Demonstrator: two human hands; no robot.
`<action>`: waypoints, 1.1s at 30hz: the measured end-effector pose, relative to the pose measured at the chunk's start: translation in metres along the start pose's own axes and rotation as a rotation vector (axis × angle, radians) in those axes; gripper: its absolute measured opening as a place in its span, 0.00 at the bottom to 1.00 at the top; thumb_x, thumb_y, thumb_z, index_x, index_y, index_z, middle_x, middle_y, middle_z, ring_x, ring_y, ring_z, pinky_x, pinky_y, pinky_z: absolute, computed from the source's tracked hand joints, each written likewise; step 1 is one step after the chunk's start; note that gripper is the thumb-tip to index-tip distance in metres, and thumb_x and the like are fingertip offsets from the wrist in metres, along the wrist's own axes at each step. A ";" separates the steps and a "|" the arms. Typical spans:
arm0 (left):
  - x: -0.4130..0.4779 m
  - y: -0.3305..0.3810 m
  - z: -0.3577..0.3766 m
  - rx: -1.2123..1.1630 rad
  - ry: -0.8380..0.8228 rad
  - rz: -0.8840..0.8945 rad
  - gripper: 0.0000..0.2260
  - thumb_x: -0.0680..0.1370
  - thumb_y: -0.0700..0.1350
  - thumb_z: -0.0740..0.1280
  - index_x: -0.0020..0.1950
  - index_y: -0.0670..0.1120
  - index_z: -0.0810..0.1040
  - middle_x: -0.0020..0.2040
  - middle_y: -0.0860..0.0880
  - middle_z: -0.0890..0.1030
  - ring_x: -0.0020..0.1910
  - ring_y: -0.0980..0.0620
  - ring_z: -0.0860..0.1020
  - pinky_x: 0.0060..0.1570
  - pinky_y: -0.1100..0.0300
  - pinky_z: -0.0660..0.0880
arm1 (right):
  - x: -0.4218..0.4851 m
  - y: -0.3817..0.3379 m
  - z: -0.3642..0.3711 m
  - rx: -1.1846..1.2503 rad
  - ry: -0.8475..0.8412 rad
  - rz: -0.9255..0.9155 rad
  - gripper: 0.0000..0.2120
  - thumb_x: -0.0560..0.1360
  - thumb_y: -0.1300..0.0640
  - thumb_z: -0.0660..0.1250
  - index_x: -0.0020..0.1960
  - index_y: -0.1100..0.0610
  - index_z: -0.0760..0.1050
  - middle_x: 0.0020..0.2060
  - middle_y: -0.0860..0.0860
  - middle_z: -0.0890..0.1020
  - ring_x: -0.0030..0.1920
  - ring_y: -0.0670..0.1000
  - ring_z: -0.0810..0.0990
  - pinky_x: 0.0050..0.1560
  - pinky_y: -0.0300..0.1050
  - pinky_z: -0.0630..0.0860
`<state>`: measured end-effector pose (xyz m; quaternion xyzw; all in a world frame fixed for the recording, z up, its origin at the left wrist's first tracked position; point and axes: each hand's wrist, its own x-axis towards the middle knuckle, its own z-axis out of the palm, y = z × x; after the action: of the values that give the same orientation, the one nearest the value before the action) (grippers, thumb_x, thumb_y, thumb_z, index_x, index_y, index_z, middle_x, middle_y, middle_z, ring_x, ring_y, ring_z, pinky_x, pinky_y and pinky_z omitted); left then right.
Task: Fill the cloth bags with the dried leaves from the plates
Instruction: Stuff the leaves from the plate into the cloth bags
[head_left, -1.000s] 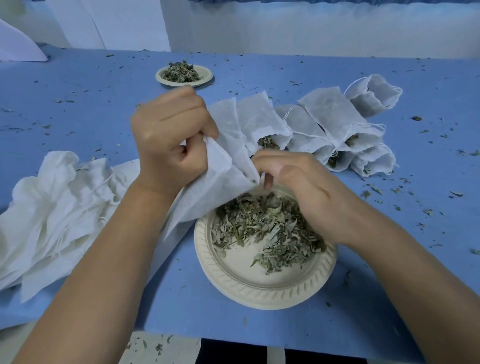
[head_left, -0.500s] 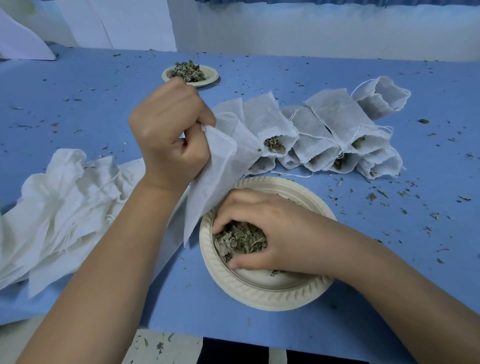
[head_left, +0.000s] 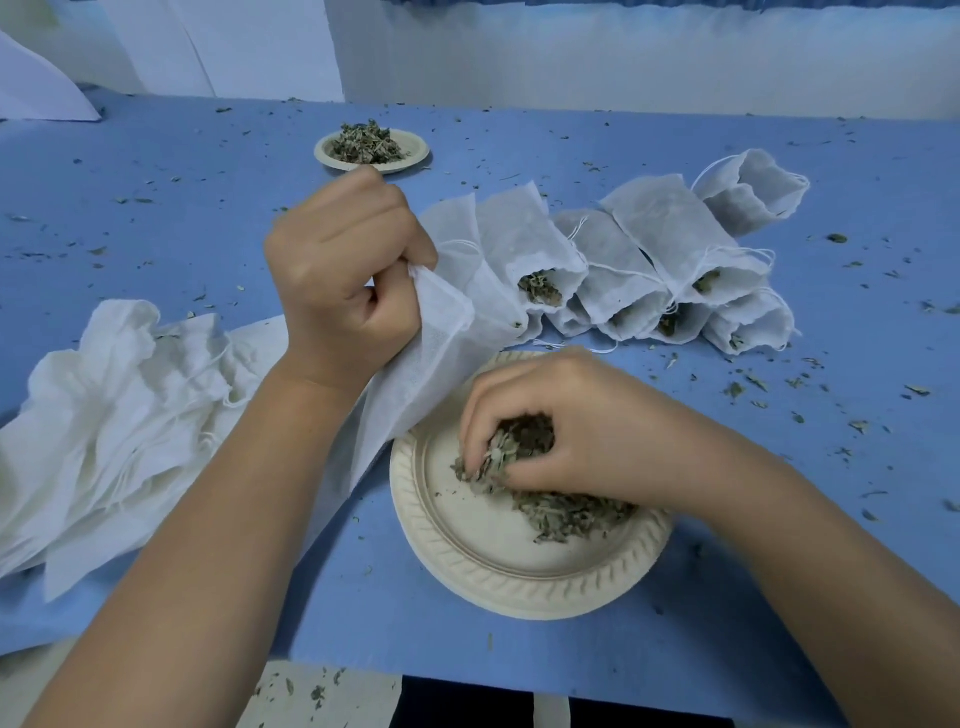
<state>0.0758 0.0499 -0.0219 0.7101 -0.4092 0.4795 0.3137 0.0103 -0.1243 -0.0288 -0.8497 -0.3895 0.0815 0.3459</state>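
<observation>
My left hand (head_left: 343, 280) grips the mouth of a white cloth bag (head_left: 415, 374), which hangs down to the left rim of the near paper plate (head_left: 467, 551). My right hand (head_left: 566, 436) is on that plate, its fingers curled round a clump of dried leaves (head_left: 511, 447). More dried leaves lie under my palm at the plate's right side. A row of several filled bags (head_left: 639, 260) lies just beyond the plate, mouths toward me with leaves showing.
A heap of flat white cloth bags (head_left: 114, 415) lies at the left. A second small plate of dried leaves (head_left: 371, 148) stands at the back. Leaf crumbs are scattered over the blue table (head_left: 156, 208). The table's front edge runs just below the near plate.
My right hand left the bag's mouth, dropped onto the plate and has gathered a clump of leaves, now lifting slightly. My left hand keeps holding the bag.
</observation>
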 end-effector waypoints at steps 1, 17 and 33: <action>0.000 0.000 0.000 -0.004 -0.011 0.007 0.12 0.59 0.25 0.53 0.25 0.38 0.72 0.23 0.43 0.69 0.24 0.46 0.65 0.26 0.52 0.59 | -0.002 0.001 -0.007 0.077 0.027 0.012 0.10 0.66 0.72 0.71 0.41 0.58 0.82 0.41 0.48 0.83 0.45 0.45 0.80 0.53 0.42 0.75; 0.000 0.012 0.009 -0.122 -0.182 0.073 0.13 0.58 0.26 0.53 0.23 0.39 0.72 0.23 0.44 0.70 0.24 0.48 0.64 0.25 0.56 0.58 | 0.000 0.009 -0.012 0.541 0.637 0.043 0.10 0.62 0.70 0.76 0.39 0.59 0.82 0.36 0.51 0.85 0.38 0.49 0.84 0.43 0.39 0.79; 0.000 0.013 0.010 -0.106 -0.193 0.109 0.13 0.61 0.27 0.53 0.23 0.39 0.72 0.22 0.44 0.69 0.24 0.47 0.63 0.24 0.55 0.58 | -0.001 0.006 -0.006 0.392 0.661 -0.046 0.09 0.65 0.73 0.74 0.39 0.63 0.78 0.37 0.54 0.79 0.39 0.49 0.79 0.43 0.39 0.77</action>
<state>0.0686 0.0358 -0.0246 0.7121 -0.5003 0.4028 0.2836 0.0157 -0.1310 -0.0283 -0.7390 -0.2529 -0.1318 0.6104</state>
